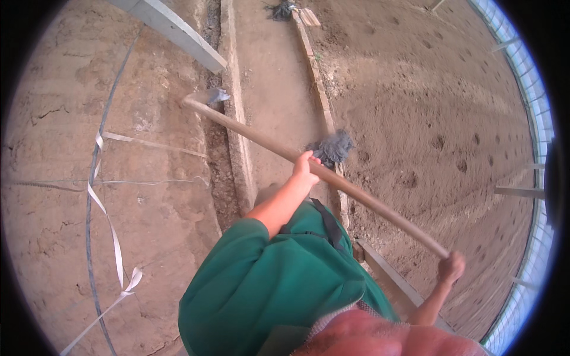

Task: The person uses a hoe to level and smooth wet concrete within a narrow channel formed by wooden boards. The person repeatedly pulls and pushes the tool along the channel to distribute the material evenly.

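A long wooden handle [369,201] runs slantwise across the view, with a metal hoe blade [216,95] at its far upper left end. My left hand [307,167] grips the handle near its middle, in front of my green shirt. Around the handle's near end at the lower right is my right hand [451,267]. The blade is beside a narrow dirt trench [225,191], close to a concrete curb [236,89]; whether it touches the soil cannot be told.
A concrete post [178,33] rises at the upper left. Black hose [89,213] and white strap [111,231] lie on the left soil. A gray bundle [336,147] rests on the brick edging [318,84]. Pitted soil [423,133] spreads rightward.
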`<state>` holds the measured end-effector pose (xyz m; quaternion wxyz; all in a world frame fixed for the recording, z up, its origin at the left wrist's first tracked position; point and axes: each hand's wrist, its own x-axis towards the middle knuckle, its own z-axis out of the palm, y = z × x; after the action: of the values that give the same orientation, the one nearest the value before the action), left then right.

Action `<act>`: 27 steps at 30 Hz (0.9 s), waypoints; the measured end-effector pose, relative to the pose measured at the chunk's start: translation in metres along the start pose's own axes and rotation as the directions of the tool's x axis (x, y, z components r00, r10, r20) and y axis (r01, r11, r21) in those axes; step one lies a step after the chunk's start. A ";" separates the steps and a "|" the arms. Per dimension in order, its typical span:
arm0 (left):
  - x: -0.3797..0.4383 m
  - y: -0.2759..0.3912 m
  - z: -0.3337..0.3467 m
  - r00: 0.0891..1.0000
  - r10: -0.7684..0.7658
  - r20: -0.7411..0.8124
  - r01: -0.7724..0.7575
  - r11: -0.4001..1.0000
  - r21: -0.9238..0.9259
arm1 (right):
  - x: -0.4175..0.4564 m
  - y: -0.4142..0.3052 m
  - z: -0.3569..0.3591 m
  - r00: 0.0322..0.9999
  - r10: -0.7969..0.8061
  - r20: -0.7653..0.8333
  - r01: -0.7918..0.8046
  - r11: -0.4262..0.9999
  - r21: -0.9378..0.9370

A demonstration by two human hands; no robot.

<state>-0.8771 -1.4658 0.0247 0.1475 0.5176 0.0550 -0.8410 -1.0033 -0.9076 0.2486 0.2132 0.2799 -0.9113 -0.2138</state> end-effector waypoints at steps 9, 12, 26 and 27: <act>0.029 0.043 0.067 0.999 -0.031 -0.044 0.018 0.966 -0.257 | 0.324 -0.023 -0.148 0.884 -0.329 -0.333 0.294 0.944 -0.151; 0.043 0.078 0.072 0.998 -0.030 -0.053 0.010 0.936 -0.353 | 0.403 -0.061 -0.182 0.877 -0.389 -0.283 0.330 0.914 -0.234; 0.088 0.274 0.126 0.978 0.209 -0.024 -0.184 0.794 -0.579 | 0.708 -0.298 -0.302 0.546 -0.699 -0.462 0.620 0.708 -0.339; 0.096 0.287 0.121 0.973 0.221 -0.061 -0.213 0.772 -0.599 | 0.727 -0.317 -0.306 0.517 -0.715 -0.470 0.634 0.689 -0.350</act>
<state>-0.9335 -1.7869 0.0119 0.4004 0.4413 0.2584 -0.7604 -1.2616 -1.6661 0.5329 0.3948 0.6471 -0.6042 -0.2456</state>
